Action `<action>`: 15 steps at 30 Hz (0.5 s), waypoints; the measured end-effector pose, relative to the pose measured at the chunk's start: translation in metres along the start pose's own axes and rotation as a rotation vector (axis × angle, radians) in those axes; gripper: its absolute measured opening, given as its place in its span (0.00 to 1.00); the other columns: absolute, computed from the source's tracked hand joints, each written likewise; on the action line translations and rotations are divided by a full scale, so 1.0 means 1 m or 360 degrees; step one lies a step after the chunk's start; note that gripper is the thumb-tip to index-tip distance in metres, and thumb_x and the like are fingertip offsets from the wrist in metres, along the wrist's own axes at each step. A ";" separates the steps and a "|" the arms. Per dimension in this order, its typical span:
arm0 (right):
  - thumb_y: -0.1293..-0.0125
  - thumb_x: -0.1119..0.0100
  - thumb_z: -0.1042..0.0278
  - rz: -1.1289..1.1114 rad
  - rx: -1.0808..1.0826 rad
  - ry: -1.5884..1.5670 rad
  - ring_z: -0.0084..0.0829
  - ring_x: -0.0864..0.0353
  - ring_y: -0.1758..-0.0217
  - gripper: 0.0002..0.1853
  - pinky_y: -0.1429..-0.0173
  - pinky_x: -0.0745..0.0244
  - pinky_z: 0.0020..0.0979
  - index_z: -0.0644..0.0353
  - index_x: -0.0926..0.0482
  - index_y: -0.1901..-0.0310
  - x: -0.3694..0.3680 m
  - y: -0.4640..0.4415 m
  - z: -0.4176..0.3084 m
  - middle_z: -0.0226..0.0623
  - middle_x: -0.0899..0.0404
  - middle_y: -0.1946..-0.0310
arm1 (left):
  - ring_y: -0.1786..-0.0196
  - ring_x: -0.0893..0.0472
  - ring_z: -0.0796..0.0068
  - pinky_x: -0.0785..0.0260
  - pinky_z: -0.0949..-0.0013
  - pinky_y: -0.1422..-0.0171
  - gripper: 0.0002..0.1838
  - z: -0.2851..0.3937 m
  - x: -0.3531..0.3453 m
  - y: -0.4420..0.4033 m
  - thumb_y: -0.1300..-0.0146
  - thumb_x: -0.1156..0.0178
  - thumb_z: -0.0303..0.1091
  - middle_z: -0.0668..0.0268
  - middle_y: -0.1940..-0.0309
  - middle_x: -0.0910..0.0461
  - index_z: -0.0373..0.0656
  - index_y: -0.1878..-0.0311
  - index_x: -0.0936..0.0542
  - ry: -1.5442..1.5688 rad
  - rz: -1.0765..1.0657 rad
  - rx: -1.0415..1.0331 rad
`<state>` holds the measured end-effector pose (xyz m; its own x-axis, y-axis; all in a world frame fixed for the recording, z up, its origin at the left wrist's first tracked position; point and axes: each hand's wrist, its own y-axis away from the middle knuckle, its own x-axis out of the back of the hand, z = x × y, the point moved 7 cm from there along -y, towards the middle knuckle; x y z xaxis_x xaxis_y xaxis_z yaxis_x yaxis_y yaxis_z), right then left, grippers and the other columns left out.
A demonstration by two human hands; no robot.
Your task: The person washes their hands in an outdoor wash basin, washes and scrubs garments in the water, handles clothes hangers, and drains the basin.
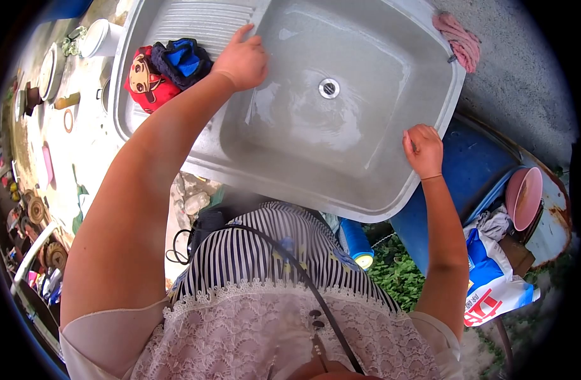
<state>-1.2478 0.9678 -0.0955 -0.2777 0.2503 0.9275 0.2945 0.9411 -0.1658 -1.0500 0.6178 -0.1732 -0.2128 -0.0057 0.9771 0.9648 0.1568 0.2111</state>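
Note:
A grey sink point(315, 166) with a ribbed drainboard on its left lies in front of me, with shallow water around its drain point(329, 88). My left hand point(241, 62) is over the divide between drainboard and basin, its index finger stretched out and the others partly bent, holding nothing visible. Just left of it, a dark blue cloth item point(184, 60) and a red cloth item with a cartoon face point(148, 82) rest on the drainboard. My right hand point(423, 151) is at the sink's right rim, fingers curled in; whatever they may hold is hidden.
A pink cloth point(458, 41) hangs over the far right corner of the sink. Beside the right rim stand a blue barrel point(452, 168), a pink bowl point(524, 198) and a white-and-blue detergent bag point(493, 278). A white bucket point(101, 39) stands at the left.

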 end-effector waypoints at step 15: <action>0.38 0.30 0.74 -0.0001 -0.0006 -0.0017 0.47 0.19 0.64 0.09 0.56 0.22 0.43 0.60 0.22 0.72 0.000 0.001 0.002 0.40 0.20 0.70 | 0.39 0.21 0.74 0.58 0.49 0.08 0.13 0.000 -0.001 -0.001 0.32 0.43 0.38 0.72 0.62 0.12 0.46 0.66 0.11 -0.0018 0.0010 0.0012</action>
<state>-1.2491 0.9692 -0.0964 -0.2877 0.2525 0.9239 0.2977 0.9404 -0.1643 -1.0503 0.6177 -0.1740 -0.2087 0.0061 0.9780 0.9649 0.1641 0.2049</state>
